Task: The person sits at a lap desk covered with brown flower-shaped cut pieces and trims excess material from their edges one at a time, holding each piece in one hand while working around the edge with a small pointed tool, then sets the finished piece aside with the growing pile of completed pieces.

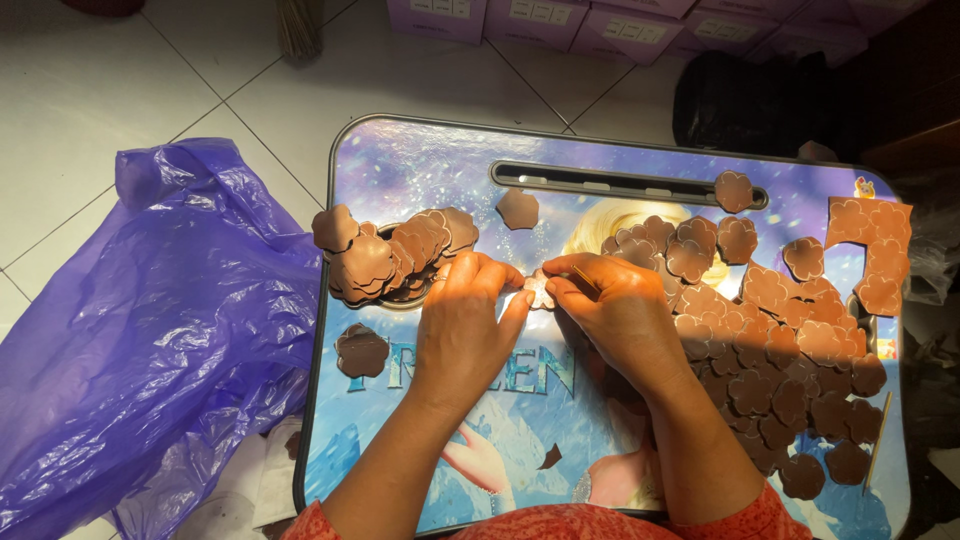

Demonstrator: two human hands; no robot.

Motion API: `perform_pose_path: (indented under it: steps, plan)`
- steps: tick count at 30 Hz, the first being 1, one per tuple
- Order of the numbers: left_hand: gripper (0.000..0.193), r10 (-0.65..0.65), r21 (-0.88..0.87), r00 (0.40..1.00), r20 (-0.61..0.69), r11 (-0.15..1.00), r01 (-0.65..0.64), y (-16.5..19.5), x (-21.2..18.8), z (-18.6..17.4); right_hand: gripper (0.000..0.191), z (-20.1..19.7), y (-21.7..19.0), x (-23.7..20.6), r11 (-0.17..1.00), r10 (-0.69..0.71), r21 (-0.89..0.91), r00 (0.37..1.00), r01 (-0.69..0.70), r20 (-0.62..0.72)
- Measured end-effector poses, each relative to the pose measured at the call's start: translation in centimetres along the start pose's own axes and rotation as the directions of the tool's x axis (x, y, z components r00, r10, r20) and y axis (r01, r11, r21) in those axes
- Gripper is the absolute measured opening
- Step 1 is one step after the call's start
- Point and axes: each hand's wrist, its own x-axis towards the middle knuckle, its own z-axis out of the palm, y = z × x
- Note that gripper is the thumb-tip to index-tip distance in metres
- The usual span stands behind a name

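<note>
Head view: printed lap table w/ brown flower cutouts, white tile floor.

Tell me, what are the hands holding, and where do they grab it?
Both the left hand and right hand pinch one small brown flower-shaped cutout by its opposite edges, between fingertips.

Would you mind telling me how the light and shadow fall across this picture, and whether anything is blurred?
Head view: warm light hits both hands, the left hand and right hand, and the flower cutouts at right; the lower tray table and purple bag sit in shade; the top right corner is dark; nothing is noticeably blurred.
</note>
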Motion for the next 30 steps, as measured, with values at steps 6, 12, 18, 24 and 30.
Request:
perform_pose_path:
  steps: [6, 12, 18, 24, 30]
  plan:
    - [0.017, -0.007, 0.062, 1.000, -0.013, 0.998, 0.008, 0.4, -0.1, 0.3, 0.023, -0.9, 0.4, -0.1, 0.975, 0.192, 0.111, 0.981, -0.195, 0.030]
    - [0.018, -0.008, 0.048, 1.000, -0.002, 0.999, 0.008, 0.3, 0.0, 0.1, 0.019, -1.4, 0.9, -0.3, 0.976, 0.178, 0.117, 0.982, -0.184, 0.056]
    - [0.017, -0.007, 0.033, 1.000, 0.003, 0.999, 0.007, 0.2, -0.1, 0.0, 0.017, -1.0, 0.9, -0.5, 0.999, 0.027, 0.035, 0.999, -0.028, 0.023]
    - [0.019, -0.001, 0.008, 1.000, 0.021, 1.000, 0.001, -0.1, -0.1, -0.3, 0.017, -1.0, 0.8, -0.4, 0.997, -0.069, -0.015, 0.998, 0.070, 0.012]
    - [0.021, 0.010, -0.001, 1.000, 0.027, 1.000, -0.010, 0.0, -0.1, -0.5, 0.017, -1.0, 0.7, -0.5, 0.999, -0.053, -0.008, 0.998, 0.053, 0.017]
